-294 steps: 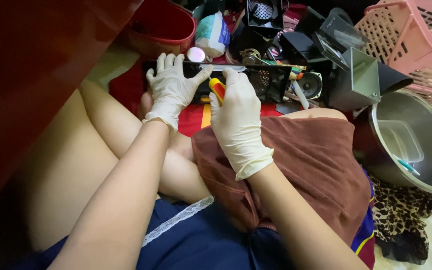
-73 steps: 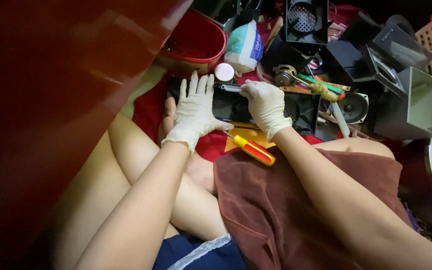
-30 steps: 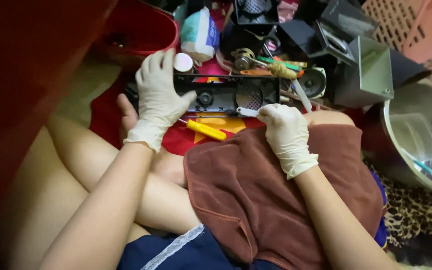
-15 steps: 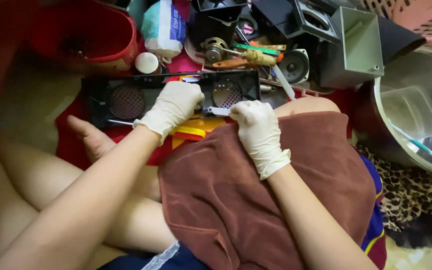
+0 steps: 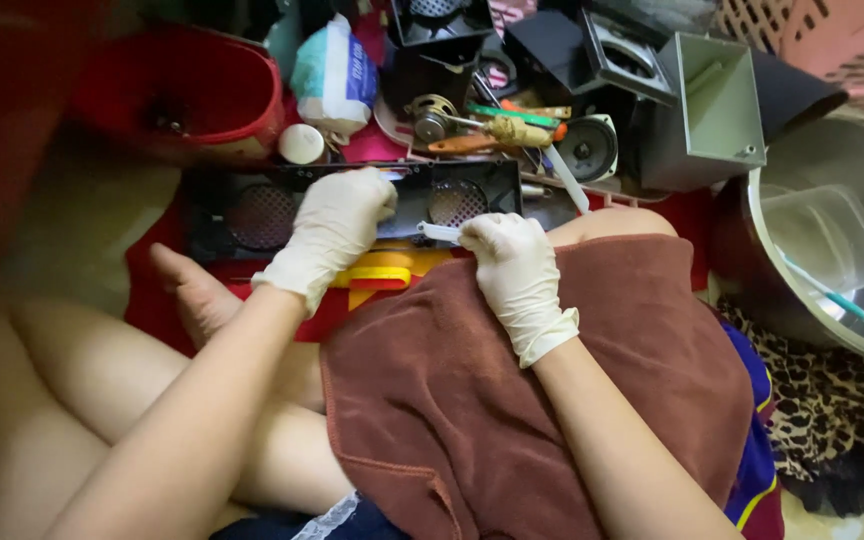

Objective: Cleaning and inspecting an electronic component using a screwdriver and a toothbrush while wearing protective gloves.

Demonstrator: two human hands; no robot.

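My left hand (image 5: 337, 225), in a pale glove, lies curled over the top edge of the long black speaker panel (image 5: 352, 205), fingers closed on it between its 2 round mesh grilles. My right hand (image 5: 517, 270), gloved the same way, is pinched shut around a small white tool (image 5: 439, 232); its tip touches the panel's lower edge near the right-hand grille. What kind of tool it is, I cannot tell.

The panel lies across the red cloth (image 5: 157, 290) on the floor, just ahead of my knees. A yellow-and-red screwdriver (image 5: 377, 276) lies under the panel's near edge, just beside both hands. A brown towel (image 5: 552, 400) covers my right thigh, and my right wrist rests on it.

Beyond the panel: a red bucket (image 5: 202, 100) at left, a small white cap (image 5: 302, 143) beside it, a white-and-blue pouch (image 5: 332, 75), loose screwdrivers (image 5: 497, 130) and a bare round speaker (image 5: 587, 148). A grey open box (image 5: 717, 115) stands further right. A steel basin (image 5: 832, 230) holding a clear plastic tub sits at far right.
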